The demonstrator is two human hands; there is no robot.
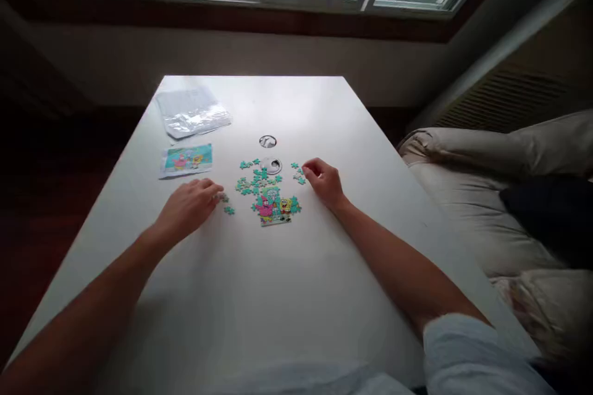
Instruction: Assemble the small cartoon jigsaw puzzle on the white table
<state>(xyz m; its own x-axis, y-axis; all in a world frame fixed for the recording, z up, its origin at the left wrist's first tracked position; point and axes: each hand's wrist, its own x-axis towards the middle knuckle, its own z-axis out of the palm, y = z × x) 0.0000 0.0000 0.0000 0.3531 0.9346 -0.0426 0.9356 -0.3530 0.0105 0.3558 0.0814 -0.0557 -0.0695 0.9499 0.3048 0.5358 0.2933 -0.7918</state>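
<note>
A small, partly joined jigsaw (276,208) with cartoon figures lies in the middle of the white table (259,296). Several loose teal pieces (256,177) are scattered just behind it. My left hand (189,205) rests palm down to the left of the jigsaw, its fingertips touching a loose piece (224,198); another piece (229,210) lies just beside it. My right hand (324,180) sits to the right with fingers curled and pinched at the loose pieces (299,173) there. What the fingers hold cannot be made out.
A picture card (186,160) of the puzzle lies at the left, with a clear plastic bag (192,112) behind it. Two small round metal things (269,153) sit behind the pieces. A cushioned sofa (509,197) stands right of the table; windows run along the far wall.
</note>
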